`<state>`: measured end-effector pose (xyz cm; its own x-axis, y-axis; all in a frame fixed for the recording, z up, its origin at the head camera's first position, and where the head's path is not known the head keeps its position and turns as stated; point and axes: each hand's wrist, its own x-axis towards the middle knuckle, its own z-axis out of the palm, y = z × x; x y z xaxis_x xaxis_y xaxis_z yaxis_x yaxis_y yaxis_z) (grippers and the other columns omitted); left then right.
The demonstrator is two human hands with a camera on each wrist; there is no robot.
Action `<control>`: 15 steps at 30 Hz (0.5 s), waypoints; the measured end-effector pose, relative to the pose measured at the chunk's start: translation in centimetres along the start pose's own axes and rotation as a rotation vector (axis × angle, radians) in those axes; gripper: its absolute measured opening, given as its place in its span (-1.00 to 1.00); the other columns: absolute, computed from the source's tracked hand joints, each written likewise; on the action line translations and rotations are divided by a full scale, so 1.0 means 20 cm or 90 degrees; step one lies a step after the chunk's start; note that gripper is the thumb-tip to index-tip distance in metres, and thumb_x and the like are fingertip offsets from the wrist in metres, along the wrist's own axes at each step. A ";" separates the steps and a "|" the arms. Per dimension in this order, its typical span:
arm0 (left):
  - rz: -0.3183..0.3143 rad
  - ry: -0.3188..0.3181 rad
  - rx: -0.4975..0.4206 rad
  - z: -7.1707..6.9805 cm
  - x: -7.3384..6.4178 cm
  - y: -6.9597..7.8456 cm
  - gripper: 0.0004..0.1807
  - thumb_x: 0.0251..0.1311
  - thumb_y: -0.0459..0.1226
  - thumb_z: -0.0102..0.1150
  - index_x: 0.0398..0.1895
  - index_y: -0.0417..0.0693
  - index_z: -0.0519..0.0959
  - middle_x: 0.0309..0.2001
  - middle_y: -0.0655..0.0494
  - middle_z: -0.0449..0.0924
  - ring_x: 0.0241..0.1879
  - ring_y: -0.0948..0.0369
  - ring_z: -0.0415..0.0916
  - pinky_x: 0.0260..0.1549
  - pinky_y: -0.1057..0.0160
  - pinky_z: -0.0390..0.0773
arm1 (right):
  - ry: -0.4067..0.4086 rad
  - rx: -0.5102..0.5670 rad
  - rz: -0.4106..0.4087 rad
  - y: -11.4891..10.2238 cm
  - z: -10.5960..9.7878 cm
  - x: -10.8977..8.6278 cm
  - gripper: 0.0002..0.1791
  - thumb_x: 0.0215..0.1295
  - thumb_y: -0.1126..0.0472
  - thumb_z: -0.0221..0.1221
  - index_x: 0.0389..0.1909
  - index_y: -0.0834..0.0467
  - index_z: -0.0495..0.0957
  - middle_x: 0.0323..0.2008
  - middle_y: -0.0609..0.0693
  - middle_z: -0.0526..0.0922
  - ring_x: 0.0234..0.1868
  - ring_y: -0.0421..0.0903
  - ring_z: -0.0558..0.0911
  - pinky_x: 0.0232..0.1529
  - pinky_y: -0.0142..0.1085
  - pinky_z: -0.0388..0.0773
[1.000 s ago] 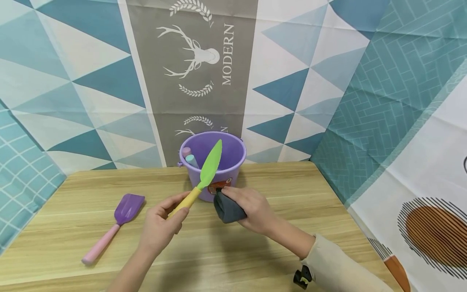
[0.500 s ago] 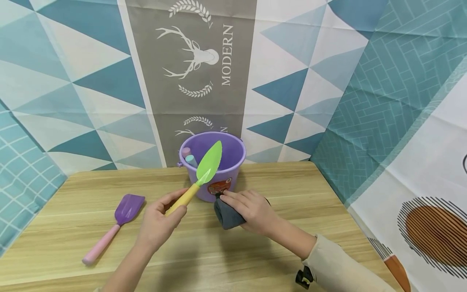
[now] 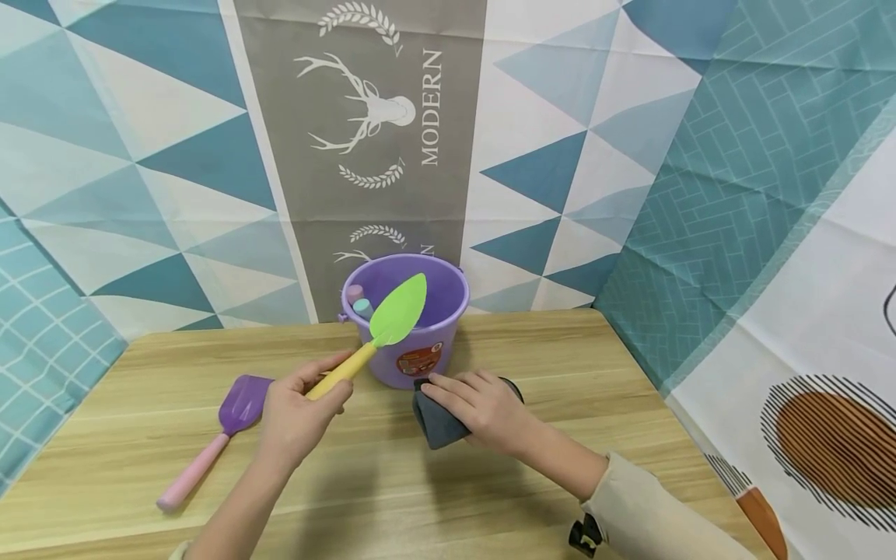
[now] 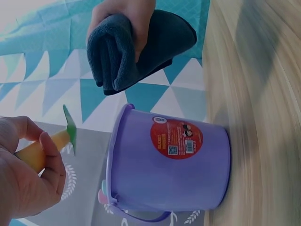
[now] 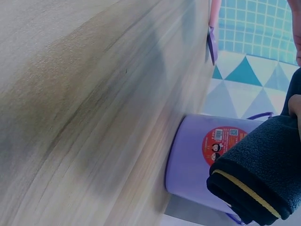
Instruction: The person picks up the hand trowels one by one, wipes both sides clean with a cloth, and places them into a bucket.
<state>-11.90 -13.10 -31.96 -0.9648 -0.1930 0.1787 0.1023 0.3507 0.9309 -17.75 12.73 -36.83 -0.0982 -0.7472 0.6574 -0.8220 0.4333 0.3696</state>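
My left hand [image 3: 297,416] grips the yellow handle of a toy trowel [image 3: 400,311], its green blade pointing up and to the right. In the head view that blade overlaps the front rim of a purple bucket [image 3: 413,342]. A folded dark grey cloth [image 3: 441,420] is held in my right hand [image 3: 490,408], above the table and in front of the bucket. The left wrist view shows the cloth [image 4: 136,52] folded in several layers, apart from the bucket [image 4: 174,165]. Most of the right hand lies outside the right wrist view, where the cloth [image 5: 263,165] partly covers the bucket.
A purple toy shovel [image 3: 241,404] with a pink handle lies on the wooden table [image 3: 574,373] at the left. Pink and light-blue handle ends [image 3: 362,308] stick up inside the bucket. Patterned cloth walls [image 3: 560,194] enclose the table's back and sides.
The trowel has come down slightly to the left with my left hand, and its blade has turned to show more of its face. My right hand has lowered the cloth a little.
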 end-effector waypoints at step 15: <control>0.033 0.111 -0.034 0.01 0.04 0.00 -0.64 -0.01 -0.32 0.34 -0.08 0.07 0.64 -0.28 0.48 0.60 -0.36 0.43 0.52 -0.45 0.48 0.55 | -0.017 0.013 0.005 -0.01 0.00 -0.02 -0.26 -0.21 0.21 0.43 0.14 0.16 0.46 0.02 0.03 0.63 -0.17 -0.13 0.64 -0.24 -0.32 0.55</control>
<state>-12.72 -13.00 -31.82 -0.9020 -0.3333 0.2744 0.1671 0.3166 0.9337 -17.62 12.92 -37.22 -0.1198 -0.7572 0.6422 -0.8326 0.4289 0.3504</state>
